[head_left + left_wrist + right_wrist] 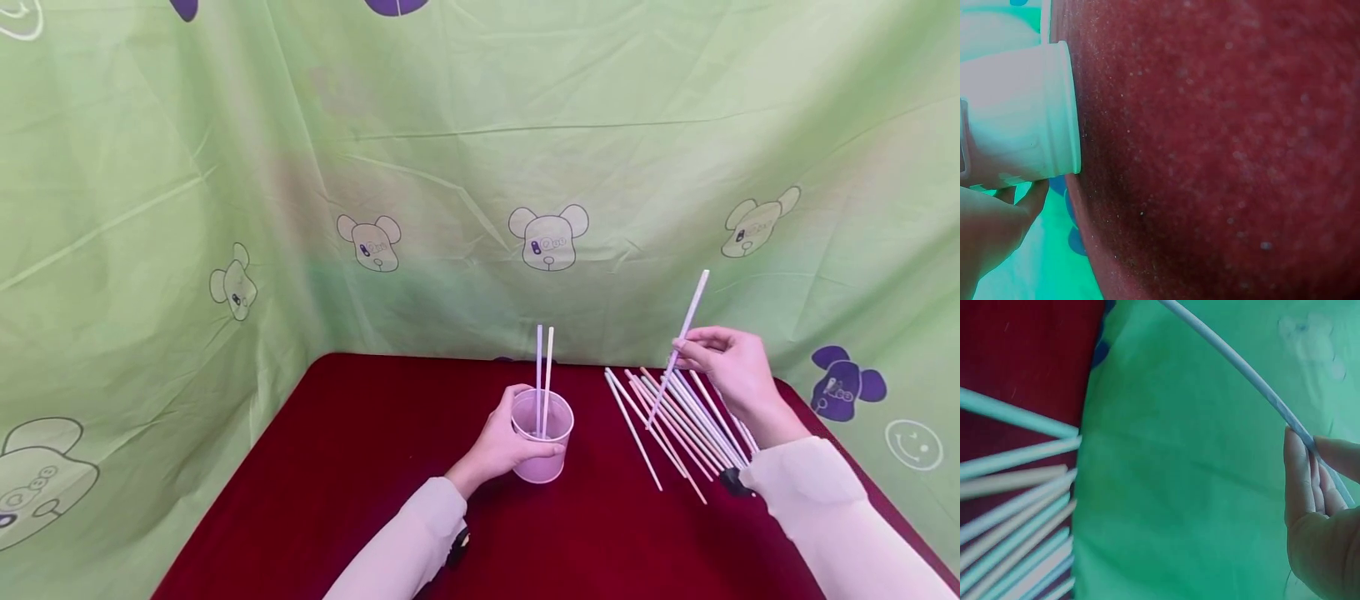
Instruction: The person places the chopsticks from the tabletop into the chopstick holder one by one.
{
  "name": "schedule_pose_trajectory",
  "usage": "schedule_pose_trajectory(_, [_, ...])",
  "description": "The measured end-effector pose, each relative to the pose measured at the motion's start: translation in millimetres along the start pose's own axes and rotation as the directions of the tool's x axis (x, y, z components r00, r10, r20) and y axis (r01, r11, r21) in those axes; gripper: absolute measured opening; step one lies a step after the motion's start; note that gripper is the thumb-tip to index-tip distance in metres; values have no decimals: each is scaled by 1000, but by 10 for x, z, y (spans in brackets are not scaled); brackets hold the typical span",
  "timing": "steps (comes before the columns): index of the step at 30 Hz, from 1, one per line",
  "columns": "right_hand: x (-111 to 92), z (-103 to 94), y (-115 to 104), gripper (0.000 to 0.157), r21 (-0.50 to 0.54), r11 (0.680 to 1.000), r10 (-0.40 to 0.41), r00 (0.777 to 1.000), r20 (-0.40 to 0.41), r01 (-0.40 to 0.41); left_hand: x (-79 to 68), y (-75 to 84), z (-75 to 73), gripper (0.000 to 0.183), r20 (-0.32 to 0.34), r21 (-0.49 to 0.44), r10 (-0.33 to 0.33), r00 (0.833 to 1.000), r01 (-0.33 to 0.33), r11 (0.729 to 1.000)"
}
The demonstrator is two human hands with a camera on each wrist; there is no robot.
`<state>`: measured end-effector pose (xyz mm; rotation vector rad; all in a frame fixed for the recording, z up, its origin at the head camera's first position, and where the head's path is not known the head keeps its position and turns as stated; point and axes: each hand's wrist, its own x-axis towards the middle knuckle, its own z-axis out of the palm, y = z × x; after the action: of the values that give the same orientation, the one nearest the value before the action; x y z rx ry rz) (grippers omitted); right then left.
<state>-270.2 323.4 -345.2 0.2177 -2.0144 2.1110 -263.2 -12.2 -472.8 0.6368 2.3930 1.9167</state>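
My left hand (501, 440) grips a pale pink cup (540, 471), with the thumb across its front and the fingers round the far left side. Inside the cup stand two straws, a purple straw (538, 354) and a pale yellow straw (550, 354). Between thumb and fingertips, my right hand (733, 371) pinches a pale lilac straw (694, 303), tilted over the loose straws (634, 431). The left wrist view shows the cup's side (1019, 119) close up, with fingers beneath it there. In the right wrist view the pinched straw (1249, 373) slants up and left.
Several pastel straws lie fanned out on the dark red tabletop (360, 500), right of the cup. Behind the table and at its sides hangs a green cloth (450, 317) printed with bear faces. Both forearms wear white sleeves (813, 483).
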Motion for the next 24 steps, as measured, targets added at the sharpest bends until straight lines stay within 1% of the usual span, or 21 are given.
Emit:
schedule_pose_trajectory(6, [0,385,-54,8,77,994,-81,995,51,77,9,-3,0,93,2,-9,12,1000,-12,1000])
schedule_pose_trajectory(10, [1,588,-59,9,72,993,-102,993,61,98,7,-14,4,92,3,-12,13,1000,-13,1000])
schedule_pose_trajectory(17, [16,837,0,10,68,992,-113,993,46,110,2,-32,3,92,0,-12,17,1000,-17,1000])
schedule_pose_trajectory(20, [33,926,54,12,68,992,-110,993,52,107,4,-25,-1,92,-1,-13,20,1000,-20,1000])
schedule_pose_trajectory(24, [50,1009,166,19,4,995,-97,992,79,97,3,-18,-3,93,1,0,17,1000,-17,1000])
